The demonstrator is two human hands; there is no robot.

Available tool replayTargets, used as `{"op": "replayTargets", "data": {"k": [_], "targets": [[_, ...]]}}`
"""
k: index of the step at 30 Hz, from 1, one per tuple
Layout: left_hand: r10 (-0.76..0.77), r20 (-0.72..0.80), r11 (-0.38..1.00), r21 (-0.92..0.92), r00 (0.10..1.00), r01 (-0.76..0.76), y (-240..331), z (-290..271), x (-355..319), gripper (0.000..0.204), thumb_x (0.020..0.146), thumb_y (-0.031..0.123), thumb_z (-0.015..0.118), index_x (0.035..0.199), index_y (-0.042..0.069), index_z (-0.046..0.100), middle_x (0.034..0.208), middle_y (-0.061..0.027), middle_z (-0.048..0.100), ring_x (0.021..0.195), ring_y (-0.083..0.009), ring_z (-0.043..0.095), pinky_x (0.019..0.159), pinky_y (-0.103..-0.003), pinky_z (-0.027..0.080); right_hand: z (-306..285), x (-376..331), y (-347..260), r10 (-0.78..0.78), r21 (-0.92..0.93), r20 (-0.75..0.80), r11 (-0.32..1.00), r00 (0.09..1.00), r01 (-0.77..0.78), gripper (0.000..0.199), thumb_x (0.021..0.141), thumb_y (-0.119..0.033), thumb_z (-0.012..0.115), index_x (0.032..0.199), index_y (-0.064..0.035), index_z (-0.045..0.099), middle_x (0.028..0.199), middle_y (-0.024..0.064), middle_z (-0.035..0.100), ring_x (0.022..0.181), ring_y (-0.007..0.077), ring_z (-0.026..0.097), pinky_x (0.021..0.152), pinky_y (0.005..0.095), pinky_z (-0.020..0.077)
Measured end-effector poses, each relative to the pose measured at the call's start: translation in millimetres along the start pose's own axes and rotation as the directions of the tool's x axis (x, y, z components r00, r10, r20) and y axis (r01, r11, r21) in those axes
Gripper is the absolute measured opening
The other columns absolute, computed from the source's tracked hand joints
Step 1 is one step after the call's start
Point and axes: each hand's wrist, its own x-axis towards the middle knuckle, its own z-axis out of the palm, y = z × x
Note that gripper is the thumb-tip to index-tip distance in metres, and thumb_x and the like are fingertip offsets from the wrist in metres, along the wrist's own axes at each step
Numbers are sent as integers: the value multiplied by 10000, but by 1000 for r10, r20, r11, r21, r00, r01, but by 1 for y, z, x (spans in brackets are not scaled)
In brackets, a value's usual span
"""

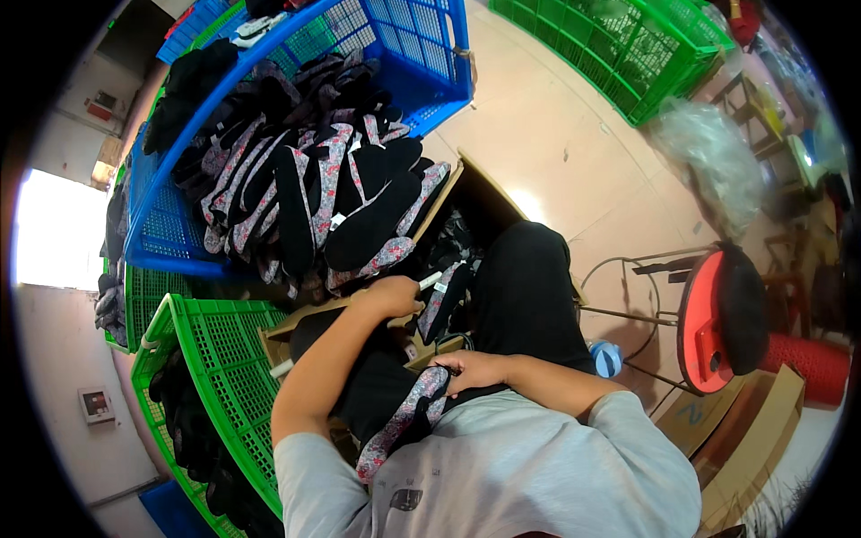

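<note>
My left hand [392, 297] is curled closed at the upper edge of a cardboard box, and a white rod [431, 280] sticks out from its fingers. In my lap my right hand [472, 370] grips the upper end of a cloth shoe [395, 432] with floral trim and a dark inside. The shoe lies slanted against my shirt. Between my knees the open cardboard box [489, 199] holds more floral and black shoes [441, 300]. A second white rod end [282, 368] shows left of my left arm; whether it is the same rod, I cannot tell.
A blue basket [191, 235] heaped with black-soled floral shoes [309, 193] stands ahead on the left. Green crates stand at the near left [224, 377] and far right [619, 54]. To the right are a red-seated stool [702, 332], a plastic bag [713, 157] and cardboard [753, 448].
</note>
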Motion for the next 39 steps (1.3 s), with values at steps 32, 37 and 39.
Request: {"op": "replayTargets", "data": {"k": [32, 37, 39], "targets": [[-12, -224, 914, -398, 975, -80, 0, 135, 96, 361, 728, 322, 705, 956, 44, 674, 983, -205, 662, 966, -389, 627, 841, -475, 494, -11, 26, 7, -104, -117, -40, 988, 994, 99, 429, 770, 54, 643, 1178, -33, 543, 989, -15, 584, 924, 72, 542, 810, 270, 471], [4, 7, 863, -504, 1000, 0, 12, 32, -2, 409, 736, 375, 748, 888, 10, 647, 851, -199, 663, 844, -346, 640, 745, -414, 491, -9, 23, 12, -39, -97, 3, 995, 999, 39, 446, 802, 45, 696, 1217, -22, 548, 1038, 14, 588, 943, 90, 554, 824, 271, 488], [17, -113, 752, -653, 993, -87, 11, 17, -33, 315, 780, 304, 745, 890, 25, 648, 786, -143, 640, 745, -217, 606, 688, -362, 478, -7, 21, 11, -36, -85, 33, 996, 999, 39, 392, 823, 33, 679, 1190, -25, 554, 994, 16, 590, 887, 92, 566, 785, 269, 497]]}}
